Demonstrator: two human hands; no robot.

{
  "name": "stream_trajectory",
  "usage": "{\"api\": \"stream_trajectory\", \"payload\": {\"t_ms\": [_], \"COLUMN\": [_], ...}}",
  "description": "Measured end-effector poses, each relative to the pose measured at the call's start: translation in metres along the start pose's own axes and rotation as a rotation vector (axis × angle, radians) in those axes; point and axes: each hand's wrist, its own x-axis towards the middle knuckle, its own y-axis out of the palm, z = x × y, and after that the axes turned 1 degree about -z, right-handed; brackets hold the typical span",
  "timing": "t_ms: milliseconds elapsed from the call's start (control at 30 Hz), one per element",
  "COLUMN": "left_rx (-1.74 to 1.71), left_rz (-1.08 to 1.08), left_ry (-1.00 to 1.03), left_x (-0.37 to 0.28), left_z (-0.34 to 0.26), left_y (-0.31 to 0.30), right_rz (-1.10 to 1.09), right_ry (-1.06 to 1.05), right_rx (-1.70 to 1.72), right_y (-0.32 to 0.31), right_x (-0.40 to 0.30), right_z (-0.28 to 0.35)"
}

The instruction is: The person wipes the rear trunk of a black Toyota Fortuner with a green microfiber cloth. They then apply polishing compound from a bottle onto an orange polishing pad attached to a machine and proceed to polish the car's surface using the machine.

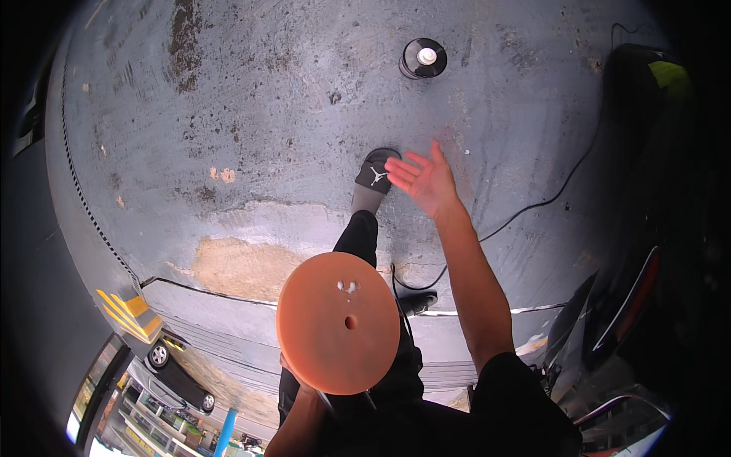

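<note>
A round orange foam polishing pad [331, 343] faces up at me, close to my body. It has a centre hole and a few white blobs, apparently polish, near its far edge. My left hand [301, 384] is mostly hidden behind the pad and appears to grip the polisher under it; the polisher's body is largely covered. My right hand [428, 185] reaches forward with its fingers spread, palm showing, and holds nothing. It hovers beside my foot in a black slide sandal [377, 171]. Beyond it, a black bottle with a white cap [427, 56] stands on the floor.
A black power cord [534, 207] curves across the worn grey floor [274, 131] on my right. A dark vehicle [634, 274] fills the right side. A floor crack and drain line [217, 291] run behind my front foot. A parked car [180, 377] shows outside at lower left.
</note>
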Motion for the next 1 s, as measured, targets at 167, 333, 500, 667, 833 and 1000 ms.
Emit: {"api": "stream_trajectory", "payload": {"t_ms": [167, 333, 500, 667, 833, 1000], "left_rx": [0.032, 0.025, 0.068, 0.104, 0.217, 0.267], "left_rz": [0.342, 0.760, 0.993, 1.184, 1.091, 1.013], "left_ry": [0.020, -0.095, 0.009, 0.197, 0.185, 0.071], "left_x": [0.001, -0.065, -0.181, -0.281, -0.311, -0.303], "left_z": [0.026, 0.077, 0.125, 0.164, 0.206, 0.232], "left_y": [0.011, 0.088, 0.187, 0.272, 0.316, 0.322], "right_rz": [0.235, 0.038, -0.706, -1.058, -1.082, -1.119], "right_ry": [0.139, -0.384, -1.017, -1.695, -1.519, -1.388], "right_rx": [-0.500, -1.341, -1.677, -1.429, -1.372, -1.425], "right_y": [-0.062, -0.083, -0.075, -0.104, -0.116, -0.138], "right_x": [-0.234, -0.459, -0.601, -0.626, -0.674, -0.687], "right_z": [-0.113, -0.147, -0.137, -0.095, -0.049, -0.031]}}
